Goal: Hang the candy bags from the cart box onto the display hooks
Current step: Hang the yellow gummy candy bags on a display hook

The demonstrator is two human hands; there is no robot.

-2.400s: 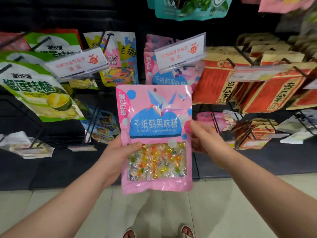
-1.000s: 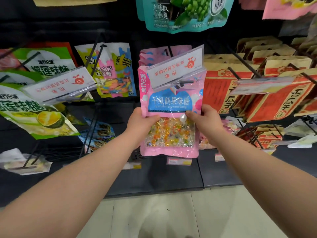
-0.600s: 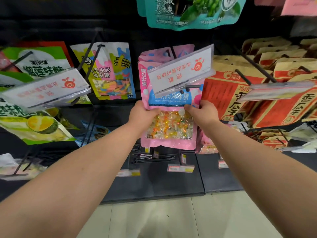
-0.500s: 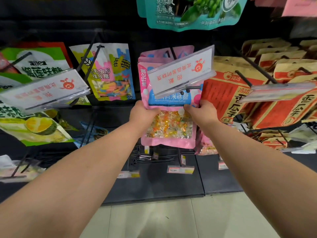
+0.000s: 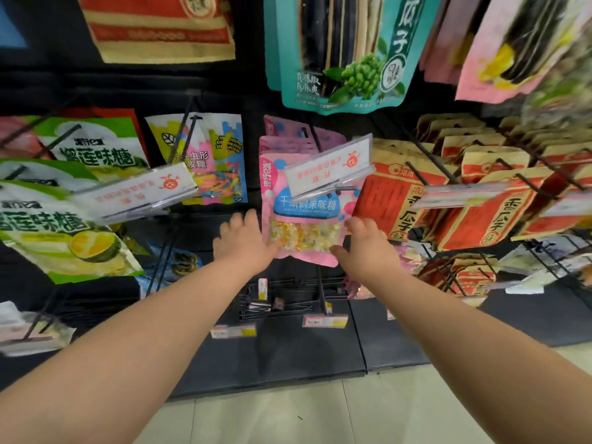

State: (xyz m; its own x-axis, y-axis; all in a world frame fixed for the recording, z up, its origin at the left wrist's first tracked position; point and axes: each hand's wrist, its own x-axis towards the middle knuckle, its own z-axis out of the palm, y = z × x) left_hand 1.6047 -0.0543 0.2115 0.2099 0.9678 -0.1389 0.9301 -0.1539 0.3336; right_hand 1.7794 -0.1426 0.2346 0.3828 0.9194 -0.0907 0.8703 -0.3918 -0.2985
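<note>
A pink candy bag (image 5: 304,216) with a clear window of colourful sweets hangs at the front of a display hook (image 5: 339,189), behind a white label holder (image 5: 330,168). More of the same pink bags (image 5: 288,136) hang behind it. My left hand (image 5: 245,243) is beside the bag's lower left edge, fingers spread, thumb touching the bag. My right hand (image 5: 366,245) is at the lower right corner, fingers relaxed, thumb just under the bag. Neither hand grips it. The cart box is out of view.
Green durian candy bags (image 5: 64,225) and a yellow-and-pink bag (image 5: 211,161) hang to the left, red and tan seed packs (image 5: 474,200) to the right, a teal bag (image 5: 342,49) above. Bare hooks with price tags (image 5: 323,320) stick out below. Pale floor tiles lie beneath.
The pink bag went from in front of me up onto the hook behind the label holder. Both hands have let go of its sides and slid down to its lower corners.
</note>
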